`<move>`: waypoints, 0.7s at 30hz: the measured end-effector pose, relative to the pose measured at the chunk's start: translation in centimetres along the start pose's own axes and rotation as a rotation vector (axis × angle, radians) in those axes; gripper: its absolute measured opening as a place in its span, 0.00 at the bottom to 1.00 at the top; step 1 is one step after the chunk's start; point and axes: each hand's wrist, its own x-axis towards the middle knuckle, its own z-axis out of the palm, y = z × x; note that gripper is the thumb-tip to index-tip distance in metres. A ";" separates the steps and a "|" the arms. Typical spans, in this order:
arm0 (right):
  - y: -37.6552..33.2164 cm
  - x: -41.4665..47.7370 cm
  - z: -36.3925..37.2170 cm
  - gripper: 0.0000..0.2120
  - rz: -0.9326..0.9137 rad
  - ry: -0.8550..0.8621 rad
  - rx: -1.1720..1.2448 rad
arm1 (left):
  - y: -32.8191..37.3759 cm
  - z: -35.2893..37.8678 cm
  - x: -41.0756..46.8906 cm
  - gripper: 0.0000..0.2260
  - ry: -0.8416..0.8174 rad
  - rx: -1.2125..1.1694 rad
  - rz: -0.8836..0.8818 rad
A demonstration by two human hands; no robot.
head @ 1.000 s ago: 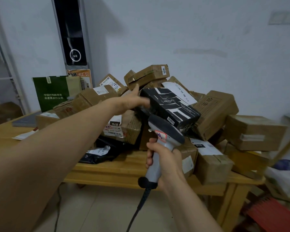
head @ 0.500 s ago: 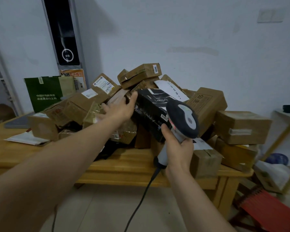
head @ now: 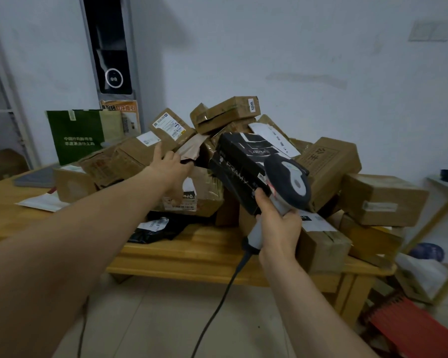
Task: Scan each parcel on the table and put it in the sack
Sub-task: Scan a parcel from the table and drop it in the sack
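The left hand [head: 171,165] is leaving the black box [head: 239,169], spreading open-fingered onto the brown parcels [head: 130,161] beside it, grasping nothing. The right hand [head: 279,224] is clutching the scanner [head: 291,186], raising it against that box, which is lying tilted atop the pile; scanning appears imminent

White wall [head: 308,47], faintly scuffed; switch plate [head: 430,31] upper right. Pale tiled floor [head: 153,319]. Wooden bench [head: 197,244]. Tall dark panel [head: 109,42] back left, metal shelving [head: 3,104] beside.
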 end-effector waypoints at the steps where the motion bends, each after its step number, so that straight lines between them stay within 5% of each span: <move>1: 0.0 0.1 0.1 0.16 0.015 -0.007 0.005 | 0.0 -0.4 -0.1 0.46 -0.002 0.002 0.014; 12: -0.7 0.3 1.8 0.18 0.154 -0.019 0.020 | -2.2 -4.4 -3.0 0.37 -0.019 0.001 0.072; 16: -0.8 -0.7 1.6 0.22 0.151 -0.011 0.018 | -3.3 -3.8 -4.8 0.36 -0.078 -0.185 0.030; 21: -0.5 -3.1 0.9 0.11 0.074 -0.020 -0.013 | -4.2 -2.8 -8.2 0.32 -0.126 -0.589 -0.075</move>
